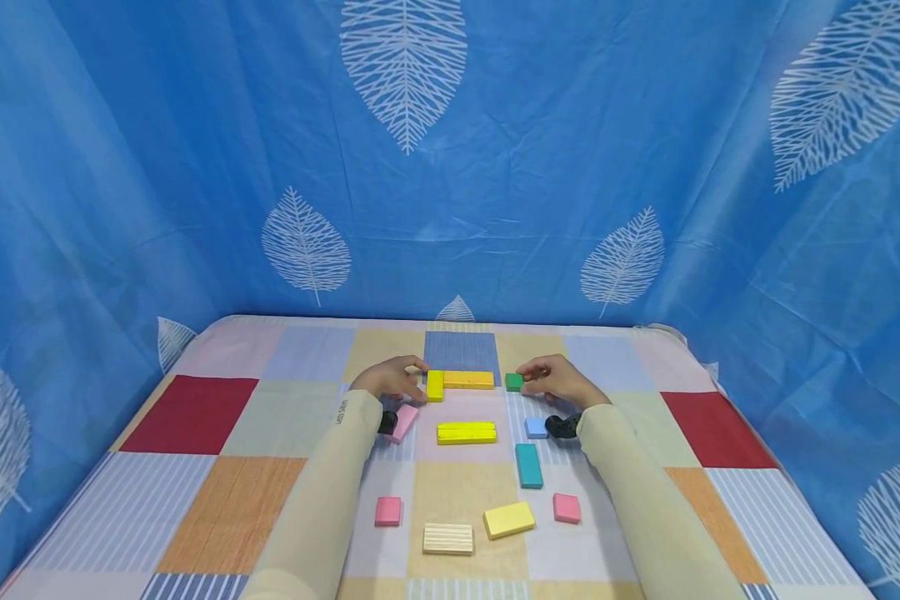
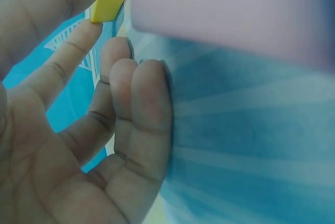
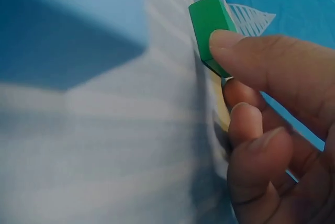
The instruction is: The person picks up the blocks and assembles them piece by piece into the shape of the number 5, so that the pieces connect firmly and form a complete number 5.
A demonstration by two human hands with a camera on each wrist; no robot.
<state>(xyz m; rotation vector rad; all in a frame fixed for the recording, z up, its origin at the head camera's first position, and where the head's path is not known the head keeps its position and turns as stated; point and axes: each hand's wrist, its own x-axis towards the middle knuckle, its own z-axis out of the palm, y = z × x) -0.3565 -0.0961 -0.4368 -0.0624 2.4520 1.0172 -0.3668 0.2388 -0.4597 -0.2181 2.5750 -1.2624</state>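
Observation:
At the far side of the cloth, a short yellow block stands endwise against the left end of a long orange-yellow block. My left hand pinches that yellow block between thumb and index finger; the left wrist view shows the index fingertip on the block's corner, the other fingers bent below. To the right, a small green block is pinched by my right hand, the thumb lying on its face in the right wrist view. A gap separates the green block from the orange-yellow one.
Near my wrists lie a pink block and a light blue block. Closer in are a bright yellow pair, a teal block, pink squares, a pale yellow block and a ridged wooden block. Blue curtains surround the table.

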